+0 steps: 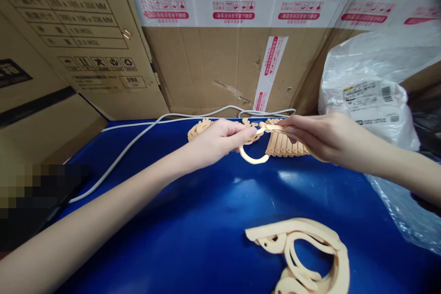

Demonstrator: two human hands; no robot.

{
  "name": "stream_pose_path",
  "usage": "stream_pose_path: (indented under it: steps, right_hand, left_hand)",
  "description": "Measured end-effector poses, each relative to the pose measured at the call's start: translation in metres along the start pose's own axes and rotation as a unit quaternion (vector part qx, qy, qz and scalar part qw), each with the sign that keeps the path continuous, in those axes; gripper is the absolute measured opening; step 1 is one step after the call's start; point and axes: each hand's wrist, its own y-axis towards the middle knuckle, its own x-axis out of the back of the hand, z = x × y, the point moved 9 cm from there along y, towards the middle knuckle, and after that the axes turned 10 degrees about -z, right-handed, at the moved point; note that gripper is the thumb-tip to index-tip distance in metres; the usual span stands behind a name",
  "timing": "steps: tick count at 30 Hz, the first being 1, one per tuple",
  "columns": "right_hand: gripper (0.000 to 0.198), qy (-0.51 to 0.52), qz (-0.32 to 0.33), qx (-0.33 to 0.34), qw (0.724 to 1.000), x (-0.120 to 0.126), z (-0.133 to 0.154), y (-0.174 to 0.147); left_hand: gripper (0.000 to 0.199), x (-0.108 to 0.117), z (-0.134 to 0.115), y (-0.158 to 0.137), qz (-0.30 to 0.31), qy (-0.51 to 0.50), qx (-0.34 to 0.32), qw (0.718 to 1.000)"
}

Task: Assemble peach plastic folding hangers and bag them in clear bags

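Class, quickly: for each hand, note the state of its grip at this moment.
Left hand: closed, pinching a pale curved piece.
Right hand: closed, holding a pale narrow piece.

Pale cream colours the curved piece (253, 161) at centre, the row of pieces (286, 145) right of centre and the stacked pieces (340, 259) at lower right, against a deep-blue counter (193, 234). Brown cardboard (206, 62) at upper centre carries white tape (200, 9) repeating red print; the brown box (86, 94) at upper left, a black-lined grid.
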Motion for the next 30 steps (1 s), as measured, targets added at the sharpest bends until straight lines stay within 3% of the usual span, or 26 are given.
stream_pose_path:
  steps: [6,11,16,20,25,30]
  right_hand:
    - [0.039,0.117,0.042,-0.092,0.988,-0.011,-0.005,-0.005]
    - [0.031,0.293,0.062,-0.174,0.938,-0.027,0.014,-0.009]
    - [0.022,0.339,0.06,-0.242,0.907,-0.032,0.014,-0.009]
    - [0.016,0.337,0.029,-0.282,0.898,-0.032,-0.003,-0.008]
    - [0.022,0.272,-0.027,-0.249,0.929,-0.018,-0.014,0.0]
    - [0.028,0.103,-0.049,-0.124,0.986,-0.006,0.004,0.005]
  left_hand:
    - [0.038,0.008,0.015,0.003,-0.041,-0.093,0.069,0.992]
    - [0.038,0.011,0.017,0.006,-0.072,-0.128,0.084,0.986]
    - [0.035,0.002,0.017,0.005,-0.053,-0.164,0.101,0.98]
    - [0.034,0.001,0.02,0.003,-0.04,-0.165,0.105,0.98]
    - [0.046,0.007,0.024,0.005,-0.055,-0.152,0.094,0.982]
    - [0.05,0.001,0.026,0.003,-0.015,-0.169,0.117,0.979]
